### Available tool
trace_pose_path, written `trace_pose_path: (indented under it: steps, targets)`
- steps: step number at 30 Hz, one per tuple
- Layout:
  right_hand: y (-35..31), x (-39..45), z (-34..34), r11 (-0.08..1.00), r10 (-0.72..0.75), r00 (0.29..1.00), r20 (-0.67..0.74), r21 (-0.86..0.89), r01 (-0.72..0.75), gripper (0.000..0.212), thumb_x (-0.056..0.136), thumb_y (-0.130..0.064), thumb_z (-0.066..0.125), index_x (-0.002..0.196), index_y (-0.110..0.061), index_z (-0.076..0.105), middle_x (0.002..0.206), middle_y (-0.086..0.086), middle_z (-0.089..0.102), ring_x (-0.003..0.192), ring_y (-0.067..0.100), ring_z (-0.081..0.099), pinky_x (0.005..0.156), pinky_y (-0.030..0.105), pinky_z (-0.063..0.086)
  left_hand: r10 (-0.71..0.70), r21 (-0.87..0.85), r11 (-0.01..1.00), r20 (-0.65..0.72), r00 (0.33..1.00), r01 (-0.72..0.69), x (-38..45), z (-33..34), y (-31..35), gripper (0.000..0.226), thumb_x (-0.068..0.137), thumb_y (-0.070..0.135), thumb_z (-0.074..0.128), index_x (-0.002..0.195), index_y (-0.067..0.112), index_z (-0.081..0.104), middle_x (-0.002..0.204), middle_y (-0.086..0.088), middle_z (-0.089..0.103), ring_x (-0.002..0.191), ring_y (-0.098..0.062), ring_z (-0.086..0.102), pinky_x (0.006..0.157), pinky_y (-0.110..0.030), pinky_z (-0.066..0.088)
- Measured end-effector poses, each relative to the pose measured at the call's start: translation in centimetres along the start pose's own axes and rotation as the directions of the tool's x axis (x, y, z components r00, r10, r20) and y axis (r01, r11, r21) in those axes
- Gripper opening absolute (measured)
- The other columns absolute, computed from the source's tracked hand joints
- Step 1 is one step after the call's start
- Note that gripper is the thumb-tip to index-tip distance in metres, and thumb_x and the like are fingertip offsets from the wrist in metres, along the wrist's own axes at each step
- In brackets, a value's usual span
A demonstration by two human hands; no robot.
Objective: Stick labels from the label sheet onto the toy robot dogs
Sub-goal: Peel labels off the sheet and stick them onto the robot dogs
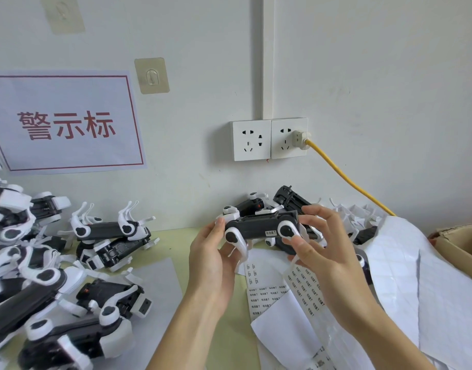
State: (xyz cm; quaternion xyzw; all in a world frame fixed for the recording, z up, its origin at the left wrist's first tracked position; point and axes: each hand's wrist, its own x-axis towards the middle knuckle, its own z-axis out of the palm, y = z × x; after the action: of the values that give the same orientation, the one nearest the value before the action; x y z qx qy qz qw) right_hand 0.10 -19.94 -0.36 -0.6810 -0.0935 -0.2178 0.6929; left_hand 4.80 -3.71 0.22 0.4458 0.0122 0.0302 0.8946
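I note the table (208, 329) carries a heap of toy robot dogs (42, 276) at left and used backing sheets (416, 276) at right. The label sheet (304, 287) lies flat below my hands. The held robot dog (261, 229) sits raised between both hands (a small label (270, 232) already on its side). Left hand (211, 265) grips its front end; right hand (328, 252) clasps the rear.
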Motion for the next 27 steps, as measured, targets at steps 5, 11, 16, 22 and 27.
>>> trace_pose_path:
  steps: [5,11,16,22,27]
  targets:
    - [-0.18,-0.06,-0.28,1.0,-0.02,0.998,0.06,-0.013,0.021,0.046,0.085,-0.023,0.076,0.121,-0.043,0.055,0.124,-0.012,0.058,0.108,0.017,0.067,0.084,0.036,0.054,-0.023,-0.009,1.0,-0.018,1.0,0.022,0.23,-0.37,-0.04,0.027,0.103,0.021,0.05,0.11,0.005,0.071,0.088,-0.013,0.067,0.079,-0.031,0.053,0.066,-0.031,0.058]
    - [-0.34,0.06,-0.49,0.998,-0.069,0.995,0.073,0.002,0.069,0.052,0.071,-0.028,0.076,0.119,-0.04,0.058,0.122,-0.011,0.059,0.104,0.011,0.069,0.072,0.017,0.053,0.003,0.015,1.0,-0.036,0.999,-0.003,0.16,-0.37,-0.19,0.03,0.105,0.019,0.046,0.114,0.001,0.068,0.086,-0.014,0.073,0.067,-0.03,0.072,0.087,-0.045,0.039]
    - [-0.38,0.11,-0.54,0.997,-0.074,0.995,0.062,-0.021,0.075,0.049,0.074,-0.034,0.074,0.12,-0.043,0.059,0.118,-0.015,0.06,0.102,0.012,0.07,0.072,0.024,0.056,-0.007,0.029,1.0,-0.023,1.0,0.007,-0.04,-0.42,0.06,0.028,0.104,0.02,0.047,0.11,0.003,0.069,0.085,-0.015,0.072,0.068,-0.032,0.071,0.062,-0.033,0.045]
    - [0.1,0.55,-0.71,0.999,-0.024,0.999,0.033,0.038,0.023,0.028,0.096,-0.045,0.059,0.122,-0.056,0.06,0.107,-0.018,0.06,0.1,0.011,0.071,0.081,0.033,0.055,0.002,0.075,0.997,0.007,1.0,-0.002,0.04,-0.36,0.23,0.034,0.077,0.031,0.072,0.1,0.007,0.067,0.094,-0.015,0.071,0.082,-0.038,0.065,0.069,-0.04,0.053]
    - [0.43,0.83,-0.83,0.998,0.033,0.999,0.029,0.055,-0.035,0.034,0.094,-0.047,0.048,0.125,-0.05,0.061,0.124,-0.004,0.063,0.101,0.014,0.07,0.086,0.044,0.058,0.025,0.091,0.995,0.033,0.999,-0.028,0.01,-0.35,0.24,0.043,0.062,0.038,0.08,0.09,0.009,0.064,0.089,-0.013,0.072,0.079,-0.035,0.066,0.071,-0.041,0.053]
